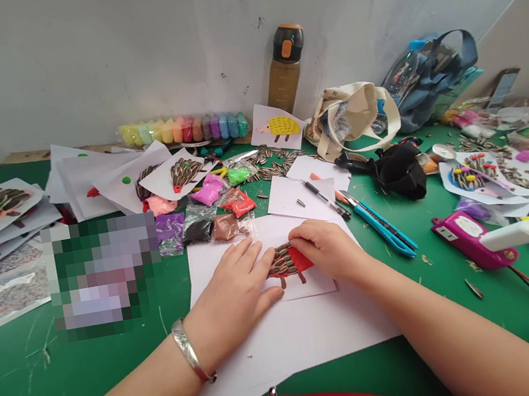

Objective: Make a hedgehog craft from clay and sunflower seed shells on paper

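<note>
A red clay hedgehog point(288, 263), its back covered with striped sunflower seeds, is seen lying on a small white card point(312, 284) near the middle of the green surface point(74, 392). The card is laid on a stack of larger white sheets point(294, 348). The left hand point(233, 294) is spread flat on the paper, its grip open and nothing held, with the fingertips just beside the hedgehog's left end. A silver bracelet point(188, 349) is worn on that wrist. The right hand point(326, 248) is placed over the hedgehog's right end with the fingers curled down onto it; whether anything is pinched in that grip cannot be told.

Just right of the right hand a blue utility knife point(384, 228) is laid, and a pen point(325, 198) is seen on another white sheet behind it. Small bags of coloured clay point(216, 209) are gathered behind the left hand, with loose seeds point(273, 162) scattered beyond them. Against the wall a row of clay blocks point(184, 129), a card with a yellow hedgehog point(277, 127) and a brown bottle point(286, 66) are set. A canvas bag point(355, 115) is seen to the right of these
</note>
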Demonstrator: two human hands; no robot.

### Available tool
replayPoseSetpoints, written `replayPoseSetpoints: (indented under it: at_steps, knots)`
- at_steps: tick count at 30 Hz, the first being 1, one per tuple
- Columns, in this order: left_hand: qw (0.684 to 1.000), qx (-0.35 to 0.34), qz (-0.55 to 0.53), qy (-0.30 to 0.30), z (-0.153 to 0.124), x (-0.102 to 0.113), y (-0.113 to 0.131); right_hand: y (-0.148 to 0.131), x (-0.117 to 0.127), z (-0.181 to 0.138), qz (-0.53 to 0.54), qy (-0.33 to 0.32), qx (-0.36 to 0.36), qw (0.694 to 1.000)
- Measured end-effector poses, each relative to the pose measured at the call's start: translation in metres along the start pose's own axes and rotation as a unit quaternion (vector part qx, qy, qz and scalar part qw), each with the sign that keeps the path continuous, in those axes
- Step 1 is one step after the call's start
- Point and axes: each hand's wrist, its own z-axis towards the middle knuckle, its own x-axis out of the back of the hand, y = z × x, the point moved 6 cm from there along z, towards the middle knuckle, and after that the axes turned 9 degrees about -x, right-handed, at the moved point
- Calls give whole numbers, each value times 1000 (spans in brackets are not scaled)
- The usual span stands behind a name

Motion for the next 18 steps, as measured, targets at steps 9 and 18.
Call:
replayPoseSetpoints:
  at_steps: [9,18]
  knots:
    - [1000,-1,10,-2,0,1,1,-7,-2,-2,-21,1,17,1000]
    - [1000,-3,-6,18,-1,3,1,4,10,-4,41,37,1,998]
